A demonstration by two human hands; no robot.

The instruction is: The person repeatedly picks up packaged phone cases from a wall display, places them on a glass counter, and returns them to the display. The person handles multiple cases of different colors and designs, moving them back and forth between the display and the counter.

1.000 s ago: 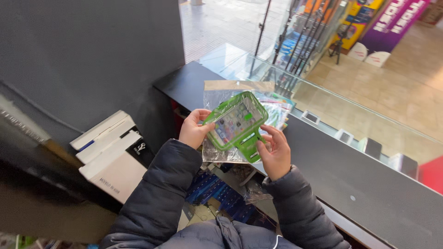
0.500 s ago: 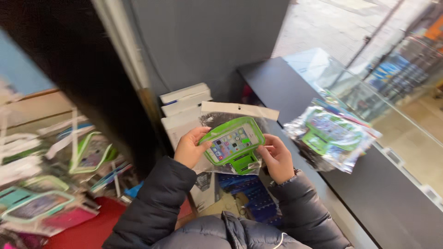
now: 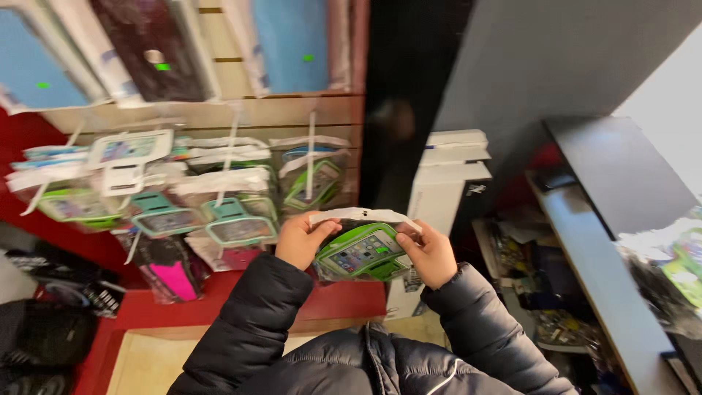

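Both hands pinch one bagged green phone armband (image 3: 361, 252) in front of the chest, the left hand (image 3: 301, 240) gripping its left edge and the right hand (image 3: 430, 253) its right, while three teal armbands (image 3: 232, 227) hang on the slat wall (image 3: 219, 113) beside it.

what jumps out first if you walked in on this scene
Dead centre, the left hand and right hand hold a bright green phone armband pouch in clear packaging, one hand on each side. Behind it to the left, a slat wall is hung with similar packaged pouches, teal and green, above a red ledge.
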